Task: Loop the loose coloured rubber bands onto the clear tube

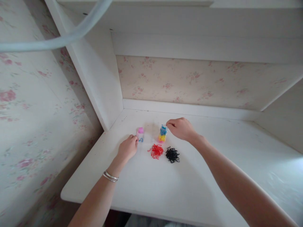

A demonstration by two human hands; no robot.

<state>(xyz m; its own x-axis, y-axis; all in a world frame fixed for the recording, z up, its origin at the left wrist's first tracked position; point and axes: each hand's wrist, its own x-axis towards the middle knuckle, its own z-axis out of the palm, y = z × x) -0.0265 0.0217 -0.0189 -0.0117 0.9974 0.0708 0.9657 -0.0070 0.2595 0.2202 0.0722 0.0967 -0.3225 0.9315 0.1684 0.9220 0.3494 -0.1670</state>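
Note:
My left hand is closed, with its fingertips beside a small pinkish, see-through item with a bright pink top. A blue loop, like a small rubber band, shows right by those fingertips; whether they grip it I cannot tell. My right hand is pinched at the upper rim of a small clear jar; what the pinch holds is too small to make out. The upright jar shows blue bands on top, yellow below and pink at the bottom. In front lie a red pile of bands and a black pile.
Everything stands on a white desk with a rounded left corner. A white side panel rises at the left, and a shelf hangs above the back. A pale curved tube crosses the upper left.

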